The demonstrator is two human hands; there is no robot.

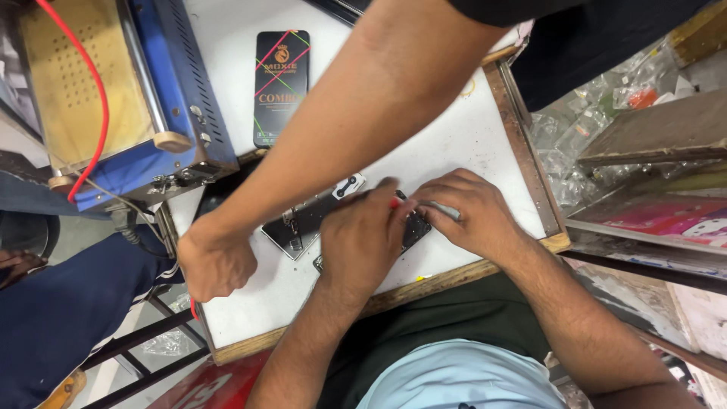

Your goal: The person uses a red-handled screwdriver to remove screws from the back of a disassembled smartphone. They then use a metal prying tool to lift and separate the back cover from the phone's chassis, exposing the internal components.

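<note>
Your left hand (360, 238) curls shut over a flat, dark, opened phone (303, 221) with a glossy metal edge, pinching a slim red-tipped tool (394, 202), and just right of it your right hand (466, 208) presses bent fingers on the same phone, which lies on the smooth white wood-framed table (454, 144). Another person's bare arm (341, 129) crosses above, its fist at the table's left edge, below a blue metal machine (151, 91) and a glossy black packet (281, 87).

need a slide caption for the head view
Left hand and right hand work on an opened phone on a white table while another person's arm reaches across.
</note>
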